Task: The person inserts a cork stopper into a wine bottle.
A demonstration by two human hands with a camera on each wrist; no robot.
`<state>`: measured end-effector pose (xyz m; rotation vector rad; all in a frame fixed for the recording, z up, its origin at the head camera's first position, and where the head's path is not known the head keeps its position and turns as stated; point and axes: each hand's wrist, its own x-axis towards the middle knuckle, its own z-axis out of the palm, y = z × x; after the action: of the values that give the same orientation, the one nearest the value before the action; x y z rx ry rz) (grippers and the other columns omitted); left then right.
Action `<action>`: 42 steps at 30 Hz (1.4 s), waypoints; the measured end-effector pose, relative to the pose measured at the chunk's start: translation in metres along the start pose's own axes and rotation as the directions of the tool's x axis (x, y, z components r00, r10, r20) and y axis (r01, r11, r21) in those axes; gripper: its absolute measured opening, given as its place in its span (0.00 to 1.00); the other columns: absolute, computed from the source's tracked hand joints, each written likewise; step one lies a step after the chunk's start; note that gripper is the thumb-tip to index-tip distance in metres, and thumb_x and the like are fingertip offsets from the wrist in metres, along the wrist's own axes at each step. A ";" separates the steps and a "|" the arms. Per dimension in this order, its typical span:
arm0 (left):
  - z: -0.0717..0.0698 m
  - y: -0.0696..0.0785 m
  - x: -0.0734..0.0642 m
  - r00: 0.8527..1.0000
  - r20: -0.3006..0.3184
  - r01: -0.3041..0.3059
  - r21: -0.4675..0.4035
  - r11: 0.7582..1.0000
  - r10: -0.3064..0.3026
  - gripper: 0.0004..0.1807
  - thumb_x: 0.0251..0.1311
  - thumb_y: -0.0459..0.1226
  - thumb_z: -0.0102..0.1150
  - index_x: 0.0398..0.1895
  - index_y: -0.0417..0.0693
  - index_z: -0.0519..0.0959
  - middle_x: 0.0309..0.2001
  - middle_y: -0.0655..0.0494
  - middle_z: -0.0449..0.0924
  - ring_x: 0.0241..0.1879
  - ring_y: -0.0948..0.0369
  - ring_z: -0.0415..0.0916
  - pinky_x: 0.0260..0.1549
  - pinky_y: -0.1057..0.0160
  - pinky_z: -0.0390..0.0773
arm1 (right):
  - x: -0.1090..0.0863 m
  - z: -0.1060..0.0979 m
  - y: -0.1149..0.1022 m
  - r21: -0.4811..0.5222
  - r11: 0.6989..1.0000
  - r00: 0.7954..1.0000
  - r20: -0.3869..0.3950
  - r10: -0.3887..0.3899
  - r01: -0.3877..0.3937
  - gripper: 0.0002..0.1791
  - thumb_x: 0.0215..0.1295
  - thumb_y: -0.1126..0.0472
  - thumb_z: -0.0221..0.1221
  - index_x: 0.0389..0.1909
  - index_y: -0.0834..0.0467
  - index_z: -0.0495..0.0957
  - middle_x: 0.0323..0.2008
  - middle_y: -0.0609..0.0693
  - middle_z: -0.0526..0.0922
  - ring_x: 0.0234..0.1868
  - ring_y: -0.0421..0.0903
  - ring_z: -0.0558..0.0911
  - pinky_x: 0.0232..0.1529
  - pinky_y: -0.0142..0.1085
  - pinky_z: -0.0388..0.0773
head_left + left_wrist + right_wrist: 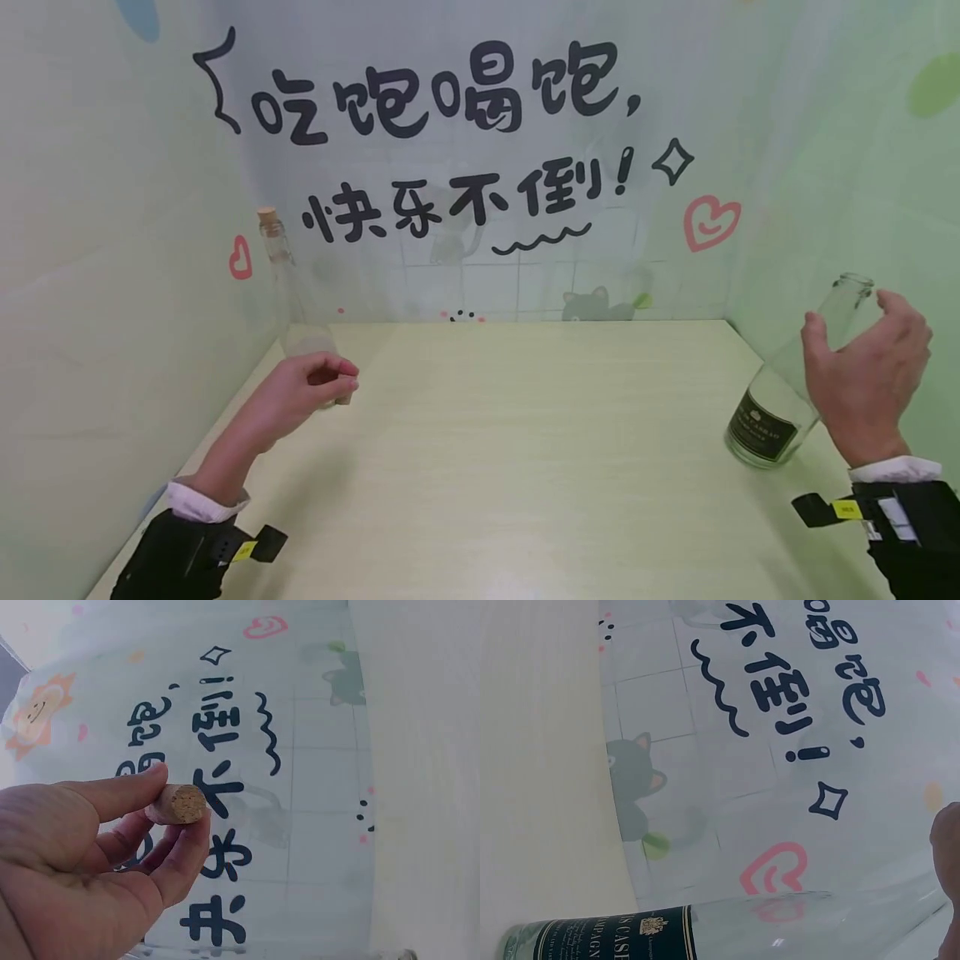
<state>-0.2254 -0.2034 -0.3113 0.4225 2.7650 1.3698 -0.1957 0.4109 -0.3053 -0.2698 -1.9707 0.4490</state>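
Note:
In the left wrist view a short cork [187, 804] is pinched between the thumb and fingers of my left hand [97, 847]. From the head view, this left hand [300, 396] is over the table's left side, in front of a tall clear bottle [288, 283] with a cork in its mouth. An uncorked clear bottle [772, 392] with a dark label stands at the right. Around its neck curves my right hand [870, 375], thumb and fingers spread apart; whether they touch the glass I cannot tell. The right wrist view shows the labelled bottle [757, 926] and part of the thumb.
A pale wooden table [525, 442] spreads between the hands. Behind it hangs a printed backdrop [465, 192] with dark lettering, and the same covering closes off the left and right sides. The corked bottle stands close to the left side.

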 end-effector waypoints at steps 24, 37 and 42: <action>0.043 0.092 -0.007 0.880 -0.193 -0.474 -0.298 0.828 0.434 0.12 0.58 0.35 0.63 0.44 0.40 0.78 0.38 0.50 0.78 0.34 0.54 0.79 0.41 0.61 0.79 | -0.003 0.010 0.017 0.001 0.934 0.847 0.422 0.323 -0.357 0.46 0.64 0.38 0.50 0.70 0.68 0.52 0.55 0.70 0.70 0.45 0.66 0.72 0.29 0.46 0.63; 0.046 0.115 -0.002 0.853 -0.245 -0.521 -0.338 0.784 0.461 0.14 0.59 0.34 0.62 0.47 0.40 0.77 0.39 0.49 0.79 0.37 0.54 0.79 0.42 0.59 0.79 | -0.007 0.016 0.024 0.008 0.916 0.796 0.497 0.344 -0.401 0.47 0.62 0.35 0.53 0.63 0.75 0.64 0.54 0.74 0.72 0.50 0.69 0.73 0.29 0.45 0.69; 0.048 0.118 0.001 0.842 -0.257 -0.538 -0.337 0.773 0.475 0.14 0.59 0.34 0.62 0.47 0.38 0.76 0.40 0.49 0.79 0.38 0.54 0.80 0.42 0.59 0.79 | -0.011 0.019 0.024 0.019 0.916 0.795 0.505 0.337 -0.401 0.47 0.62 0.35 0.53 0.62 0.75 0.65 0.54 0.73 0.72 0.50 0.68 0.72 0.31 0.46 0.69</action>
<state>-0.1922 -0.0978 -0.2475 1.1466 2.4639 2.1086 -0.2088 0.4245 -0.3317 -0.5064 -2.3816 0.9763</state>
